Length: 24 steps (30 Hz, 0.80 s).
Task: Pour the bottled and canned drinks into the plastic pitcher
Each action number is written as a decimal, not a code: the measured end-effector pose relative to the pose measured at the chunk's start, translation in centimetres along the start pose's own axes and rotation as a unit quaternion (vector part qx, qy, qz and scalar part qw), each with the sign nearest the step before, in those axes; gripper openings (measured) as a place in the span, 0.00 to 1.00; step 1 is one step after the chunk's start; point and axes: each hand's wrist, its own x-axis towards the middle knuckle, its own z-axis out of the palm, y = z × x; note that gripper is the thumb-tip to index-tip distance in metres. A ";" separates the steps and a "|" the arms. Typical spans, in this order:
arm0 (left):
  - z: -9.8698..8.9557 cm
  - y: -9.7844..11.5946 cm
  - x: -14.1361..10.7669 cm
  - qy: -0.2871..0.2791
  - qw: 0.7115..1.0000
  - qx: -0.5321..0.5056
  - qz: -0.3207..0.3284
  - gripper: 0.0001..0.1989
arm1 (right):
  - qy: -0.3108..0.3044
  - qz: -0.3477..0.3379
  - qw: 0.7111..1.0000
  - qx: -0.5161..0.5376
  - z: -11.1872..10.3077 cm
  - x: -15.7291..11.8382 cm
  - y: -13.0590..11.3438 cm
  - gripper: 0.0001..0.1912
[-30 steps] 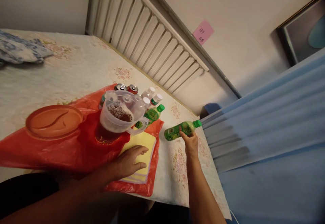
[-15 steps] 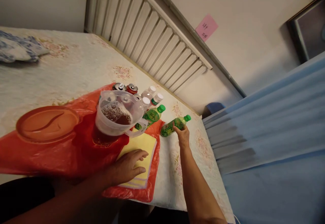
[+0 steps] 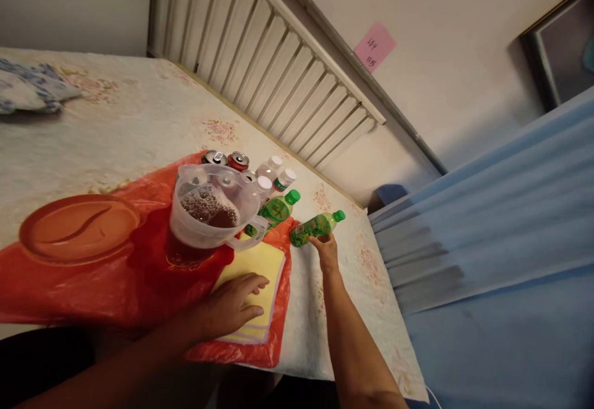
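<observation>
My right hand (image 3: 326,253) is at the near side of a green drink bottle (image 3: 313,229) with a green cap. The thumb touches its lower side, and the other fingers are partly hidden. The bottle is beside the red plastic bag. My left hand (image 3: 244,301) lies open, palm down, on a folded yellow cloth (image 3: 273,273), holding nothing. Left of the cloth, a clear plastic jug (image 3: 192,236) holds dark, foamy liquid. Just behind its handle is a second green bottle (image 3: 278,209).
Drink cans (image 3: 238,161) and white-capped clear bottles (image 3: 284,179) are grouped behind the jug. An orange-brown round lid (image 3: 78,229) lies on the red plastic bag (image 3: 69,288). A radiator (image 3: 278,56) lines the table's back edge; a blue curtain (image 3: 487,229) hangs right.
My right hand has slid slightly down toward me along the green bottle, covering less of its label. The bottle and my left hand look unmoved; the view has shifted slightly.
</observation>
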 end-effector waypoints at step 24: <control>0.0 -0.1 -0.1 -0.015 1.000 0.027 0.003 0.20 | 0.181 0.068 0.978 -0.081 6.1 -2.3 3.3 0.22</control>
